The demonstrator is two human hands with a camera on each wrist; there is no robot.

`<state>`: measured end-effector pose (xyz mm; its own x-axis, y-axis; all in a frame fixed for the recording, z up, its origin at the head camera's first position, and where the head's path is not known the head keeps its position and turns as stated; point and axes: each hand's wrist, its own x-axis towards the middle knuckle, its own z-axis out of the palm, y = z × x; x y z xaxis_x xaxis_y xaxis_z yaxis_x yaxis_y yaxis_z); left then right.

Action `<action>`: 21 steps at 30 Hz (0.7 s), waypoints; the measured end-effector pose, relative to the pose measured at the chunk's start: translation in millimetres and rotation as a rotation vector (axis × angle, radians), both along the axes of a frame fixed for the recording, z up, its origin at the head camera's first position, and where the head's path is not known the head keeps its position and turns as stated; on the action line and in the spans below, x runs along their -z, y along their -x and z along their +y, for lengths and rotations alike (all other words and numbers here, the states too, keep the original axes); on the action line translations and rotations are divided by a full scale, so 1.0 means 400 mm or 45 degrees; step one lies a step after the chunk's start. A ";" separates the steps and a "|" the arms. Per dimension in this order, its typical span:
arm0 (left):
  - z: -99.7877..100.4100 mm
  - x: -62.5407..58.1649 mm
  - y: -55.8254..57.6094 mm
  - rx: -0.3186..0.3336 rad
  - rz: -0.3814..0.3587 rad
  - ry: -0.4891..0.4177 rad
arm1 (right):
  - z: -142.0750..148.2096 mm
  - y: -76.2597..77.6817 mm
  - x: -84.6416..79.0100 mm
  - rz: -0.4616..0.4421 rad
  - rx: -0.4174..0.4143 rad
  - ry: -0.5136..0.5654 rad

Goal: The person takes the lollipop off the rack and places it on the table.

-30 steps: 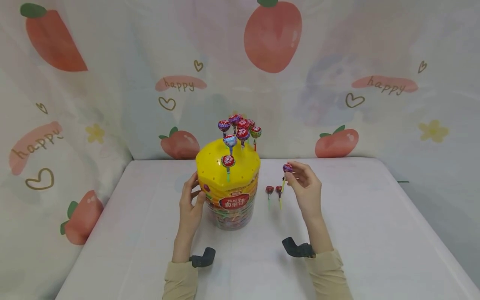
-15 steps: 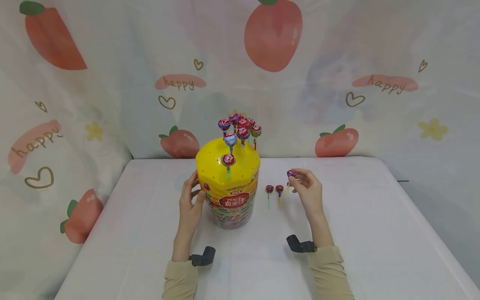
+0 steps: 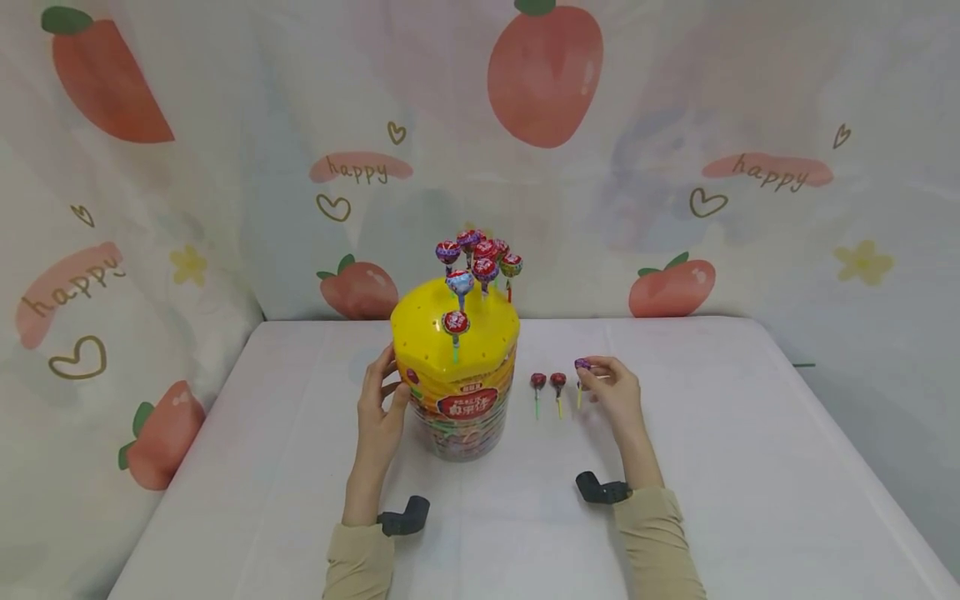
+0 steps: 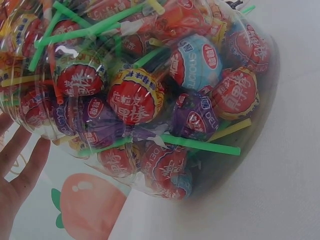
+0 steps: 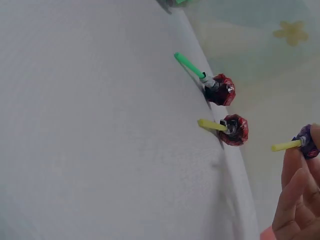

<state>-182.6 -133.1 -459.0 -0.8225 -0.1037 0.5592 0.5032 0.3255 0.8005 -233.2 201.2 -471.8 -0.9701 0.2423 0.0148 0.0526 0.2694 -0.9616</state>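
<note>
A tub of lollipops (image 3: 472, 429) with a yellow lid (image 3: 420, 321) stands upright on the table, several lollipops (image 3: 485, 270) rising from the lid. My left hand (image 3: 381, 412) rests against the tub's left side, thumb toward the front. In the left wrist view, its spread fingers (image 4: 31, 162) touch the clear wall, behind which are wrapped candies. By its purple head, my right hand (image 3: 618, 396) pinches a lollipop (image 5: 286, 146) with a yellow stick hanging down. To its left lie two red lollipops, one green-sticked (image 3: 537, 382) and one yellow-sticked (image 3: 558, 381).
A white cloth (image 3: 735, 467) covers the table. Behind and to the left hangs a patterned curtain (image 3: 480, 183) with printed fruit and lettering. Black camera mounts (image 3: 600, 490) sit on both wrists.
My right hand has moved slightly right and down toward the table with the purple lollipop, away from the two red ones. My left hand stays at the tub.
</note>
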 end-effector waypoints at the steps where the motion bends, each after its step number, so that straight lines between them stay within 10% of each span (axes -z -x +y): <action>1: 0.000 0.001 0.000 0.001 0.000 0.000 | 0.003 0.002 0.005 -0.016 -0.001 -0.015; 21: 0.001 0.000 -0.002 -0.014 -0.006 0.017 | 0.020 0.042 0.052 -0.195 -0.025 -0.318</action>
